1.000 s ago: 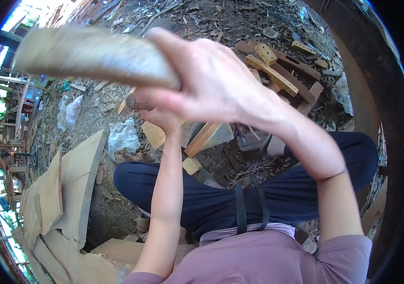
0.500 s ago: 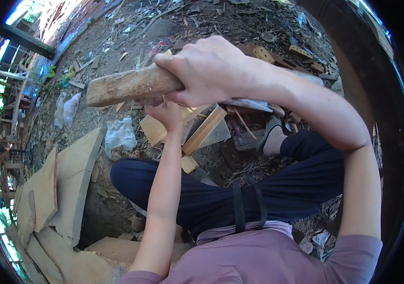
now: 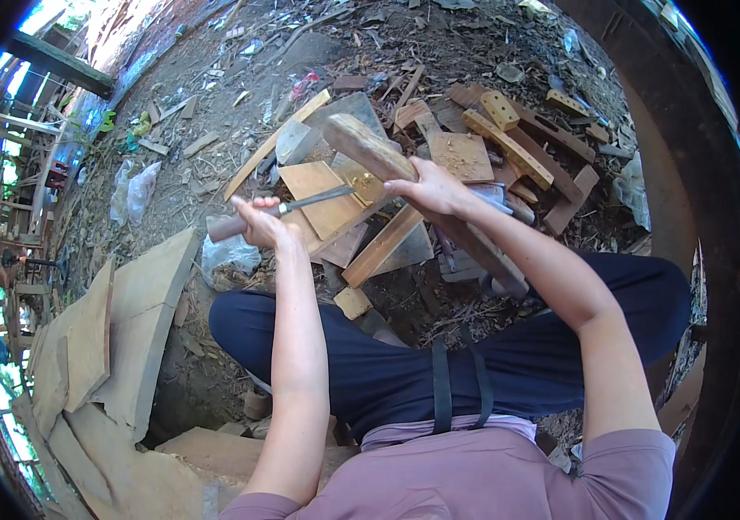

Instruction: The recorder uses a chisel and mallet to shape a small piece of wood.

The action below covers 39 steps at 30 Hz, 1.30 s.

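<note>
My left hand (image 3: 264, 225) is closed around the brown handle of a chisel (image 3: 316, 198), whose dark blade points right. Its tip hangs over or lies on a pale block with wood shavings (image 3: 366, 188); I cannot tell whether they touch. Under the blade shows a flat light wooden board (image 3: 314, 192). In my right hand (image 3: 437, 188) is a long, worn wooden mallet (image 3: 368, 146), gripped around its middle. Its thick end slants up to the left, past the chisel tip, and its other end reaches back toward my right knee.
Wood offcuts (image 3: 387, 245) lie around the work spot. More blocks with drilled holes (image 3: 500, 111) are piled at the right. Large broken boards (image 3: 136, 321) lean at my left, near crumpled plastic bags (image 3: 133, 195). A dark post (image 3: 691, 130) curves along the right.
My right hand has drawn back toward me and to the right, swinging the mallet away from above my left hand. The chisel and the wood pieces now show.
</note>
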Tool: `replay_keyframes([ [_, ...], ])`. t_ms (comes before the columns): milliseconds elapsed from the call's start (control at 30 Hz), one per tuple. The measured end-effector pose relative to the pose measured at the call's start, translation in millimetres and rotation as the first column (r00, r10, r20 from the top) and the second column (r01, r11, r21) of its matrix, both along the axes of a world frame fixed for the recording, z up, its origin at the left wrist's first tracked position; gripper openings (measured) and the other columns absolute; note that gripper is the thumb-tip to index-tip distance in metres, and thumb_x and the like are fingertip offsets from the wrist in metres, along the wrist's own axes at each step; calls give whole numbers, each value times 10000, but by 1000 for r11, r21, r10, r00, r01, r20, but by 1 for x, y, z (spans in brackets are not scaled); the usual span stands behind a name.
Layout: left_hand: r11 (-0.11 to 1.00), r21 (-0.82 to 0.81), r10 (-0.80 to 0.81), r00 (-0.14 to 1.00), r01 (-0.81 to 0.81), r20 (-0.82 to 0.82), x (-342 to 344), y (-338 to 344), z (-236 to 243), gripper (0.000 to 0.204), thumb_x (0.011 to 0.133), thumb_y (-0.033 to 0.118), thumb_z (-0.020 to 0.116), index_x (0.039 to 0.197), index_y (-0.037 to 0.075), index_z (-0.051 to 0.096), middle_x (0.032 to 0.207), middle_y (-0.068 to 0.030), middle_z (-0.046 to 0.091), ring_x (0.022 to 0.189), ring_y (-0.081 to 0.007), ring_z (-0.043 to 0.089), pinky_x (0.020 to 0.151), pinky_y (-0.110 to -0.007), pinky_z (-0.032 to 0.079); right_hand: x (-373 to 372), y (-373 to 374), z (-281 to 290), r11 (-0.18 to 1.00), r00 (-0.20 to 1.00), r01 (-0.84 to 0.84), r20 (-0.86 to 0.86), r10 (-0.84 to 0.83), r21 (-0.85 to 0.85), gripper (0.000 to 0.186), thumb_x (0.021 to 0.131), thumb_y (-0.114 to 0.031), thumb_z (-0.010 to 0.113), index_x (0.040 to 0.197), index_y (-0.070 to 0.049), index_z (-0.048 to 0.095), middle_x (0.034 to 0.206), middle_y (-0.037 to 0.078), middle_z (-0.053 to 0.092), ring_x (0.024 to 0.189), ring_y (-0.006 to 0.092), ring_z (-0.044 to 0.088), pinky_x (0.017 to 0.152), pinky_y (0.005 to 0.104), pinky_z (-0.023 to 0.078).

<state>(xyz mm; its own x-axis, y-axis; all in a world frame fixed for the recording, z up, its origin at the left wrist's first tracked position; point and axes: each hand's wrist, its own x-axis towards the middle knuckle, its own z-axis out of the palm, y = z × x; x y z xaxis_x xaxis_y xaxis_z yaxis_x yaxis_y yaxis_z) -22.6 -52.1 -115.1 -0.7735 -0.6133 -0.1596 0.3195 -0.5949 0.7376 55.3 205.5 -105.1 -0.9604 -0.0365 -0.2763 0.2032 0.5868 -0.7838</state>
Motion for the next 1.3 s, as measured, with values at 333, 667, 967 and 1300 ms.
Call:
replay_keyframes([
  [333,998,-19,64,998,-63,28,-6,-5,20,311,939,268,636,767,88,450,567,-6,484,453,-106,475,424,-271,440,2,2,-35,999,996,2,91,-7,54,809,785,-579,604,1275,54,483,1222,263,588,1149,372,573,974,433,435],
  [667,925,-350,-187,980,150,-72,-12,62,68,305,936,193,647,736,82,445,568,15,470,455,-70,444,432,-236,389,2,2,-33,999,995,8,100,-12,38,812,798,-570,607,1286,64,468,1223,266,586,1153,374,572,973,430,442],
  [967,901,-402,-225,967,162,-116,0,68,60,313,932,193,654,732,77,443,561,13,467,457,-71,438,429,-238,366,5,5,-36,998,996,9,87,-14,57,810,801,-578,598,1281,61,469,1201,267,598,1132,384,582,961,444,453],
  [1300,914,-375,-209,971,154,-112,2,60,62,284,943,196,637,772,52,463,561,9,473,452,-76,450,431,-242,372,5,2,-26,997,994,-8,113,0,72,803,814,-563,612,1294,64,463,1214,299,565,1140,397,566,970,424,435],
])
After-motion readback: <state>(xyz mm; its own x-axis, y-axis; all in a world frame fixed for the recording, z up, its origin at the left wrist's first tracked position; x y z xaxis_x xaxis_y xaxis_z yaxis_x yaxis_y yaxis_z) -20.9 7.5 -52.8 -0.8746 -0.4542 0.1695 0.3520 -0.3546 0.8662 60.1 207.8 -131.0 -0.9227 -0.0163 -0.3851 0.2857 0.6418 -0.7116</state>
